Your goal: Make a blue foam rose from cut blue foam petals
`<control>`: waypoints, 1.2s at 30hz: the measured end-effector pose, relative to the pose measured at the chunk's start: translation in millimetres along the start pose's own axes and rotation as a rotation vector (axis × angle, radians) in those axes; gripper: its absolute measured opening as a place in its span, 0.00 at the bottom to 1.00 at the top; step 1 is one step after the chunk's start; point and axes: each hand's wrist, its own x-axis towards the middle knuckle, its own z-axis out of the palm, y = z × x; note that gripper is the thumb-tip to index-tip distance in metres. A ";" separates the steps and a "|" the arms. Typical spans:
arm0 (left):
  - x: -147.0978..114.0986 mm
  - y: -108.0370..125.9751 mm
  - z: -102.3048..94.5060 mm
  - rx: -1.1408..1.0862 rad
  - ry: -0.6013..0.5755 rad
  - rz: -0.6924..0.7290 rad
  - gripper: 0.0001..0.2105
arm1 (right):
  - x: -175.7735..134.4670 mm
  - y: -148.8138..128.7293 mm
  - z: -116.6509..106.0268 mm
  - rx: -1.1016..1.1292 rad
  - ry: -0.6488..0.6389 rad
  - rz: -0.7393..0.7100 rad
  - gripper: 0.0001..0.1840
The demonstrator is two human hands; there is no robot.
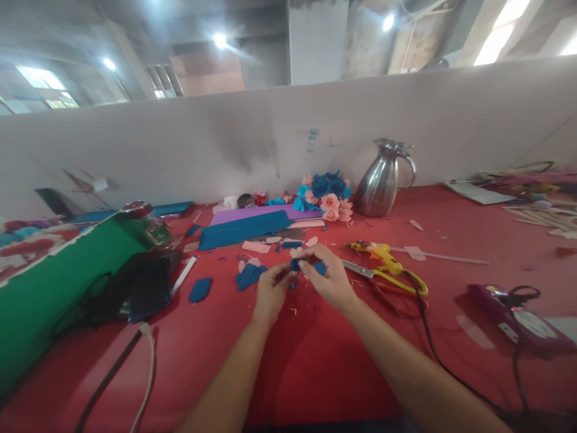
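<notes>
Both hands meet over the middle of the red table, pinching a small dark blue crepe paper piece [295,264]. My left hand [273,291] grips it from the left with closed fingertips. From the other side, my right hand [332,279] holds it between thumb and fingers. Cut blue paper pieces [249,276] lie just left of my hands, and a rounded blue petal shape [200,290] sits farther left. Behind stands a bunch of blue and pink paper flowers [325,195]. Yellow-handled scissors [360,269] rest to the right of my right hand.
A yellow glue gun [383,255] with its cord lies near the scissors. A steel jug [381,180] stands at the back, beside blue paper sheets [243,230]. Left are a glass jar [151,225], a phone [150,288] and a green box [67,288]; right, a purple power strip [518,319].
</notes>
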 end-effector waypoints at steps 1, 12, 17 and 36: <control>0.2 -0.2 -0.4 0.006 0.002 0.005 0.12 | 0.4 0.5 -0.2 0.018 -0.003 0.030 0.05; 1.4 -0.4 -1.0 0.040 -0.003 0.018 0.11 | 4.2 9.9 3.0 0.109 -0.052 0.224 0.07; 1.6 -2.0 -1.7 0.077 -0.012 0.028 0.11 | 3.6 8.0 1.6 0.046 -0.012 0.208 0.08; 2.3 -4.1 -2.2 0.085 0.016 0.014 0.10 | -2.7 4.7 5.8 -0.224 -0.033 0.043 0.04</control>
